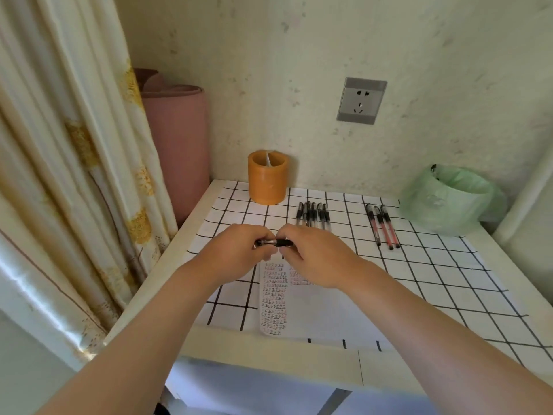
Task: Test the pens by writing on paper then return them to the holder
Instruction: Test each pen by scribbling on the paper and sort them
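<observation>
Both hands meet above the table's middle on one black pen point(273, 242), held level. My left hand point(236, 253) pinches its left end and my right hand point(314, 256) pinches its right end. Under them lies a white paper point(317, 310) with columns of small written marks. The orange cylindrical holder point(267, 181) stands at the back, near the wall, with one white item inside. Several black pens point(312, 215) lie side by side right of the holder. Three red pens point(383, 224) lie farther right.
A black-grid white cloth point(434, 265) covers the table. A bin lined with a green bag point(449, 199) stands at the back right corner. A rolled pink mat point(176, 145) and a curtain point(74, 175) stand left of the table. A wall socket point(361, 100) sits above.
</observation>
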A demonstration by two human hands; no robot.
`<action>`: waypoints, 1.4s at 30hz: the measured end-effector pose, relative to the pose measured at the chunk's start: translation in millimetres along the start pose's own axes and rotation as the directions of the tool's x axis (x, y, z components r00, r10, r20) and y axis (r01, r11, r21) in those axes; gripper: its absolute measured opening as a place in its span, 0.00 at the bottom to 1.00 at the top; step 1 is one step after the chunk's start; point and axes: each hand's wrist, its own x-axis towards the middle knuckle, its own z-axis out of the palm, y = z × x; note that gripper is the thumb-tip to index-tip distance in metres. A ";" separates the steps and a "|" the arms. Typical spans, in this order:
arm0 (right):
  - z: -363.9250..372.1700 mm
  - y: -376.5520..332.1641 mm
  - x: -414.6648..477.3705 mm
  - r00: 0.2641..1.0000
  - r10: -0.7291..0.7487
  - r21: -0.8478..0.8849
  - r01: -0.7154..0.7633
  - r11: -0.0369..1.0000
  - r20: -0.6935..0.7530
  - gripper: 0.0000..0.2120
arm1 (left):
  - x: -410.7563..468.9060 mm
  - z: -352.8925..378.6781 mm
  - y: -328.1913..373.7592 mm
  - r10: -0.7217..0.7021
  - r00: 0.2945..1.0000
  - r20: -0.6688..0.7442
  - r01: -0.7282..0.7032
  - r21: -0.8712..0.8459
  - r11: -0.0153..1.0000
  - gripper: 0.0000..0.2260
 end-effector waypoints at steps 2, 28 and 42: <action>-4.5 2.3 -3.6 1.000 -0.019 -0.075 0.017 0.997 -0.015 0.10 | 4.7 6.5 5.2 0.012 1.000 -0.019 -0.011 0.033 0.999 0.02; -2.0 49.0 -28.9 0.988 0.138 0.012 -0.137 0.990 -0.062 0.15 | 31.0 31.0 28.5 0.104 0.993 0.052 -0.095 -0.159 0.983 0.05; 1.8 66.6 -48.8 0.902 0.426 0.780 -0.316 0.540 0.070 0.14 | 38.5 34.7 21.4 -0.033 0.974 0.224 -0.010 0.191 0.982 0.03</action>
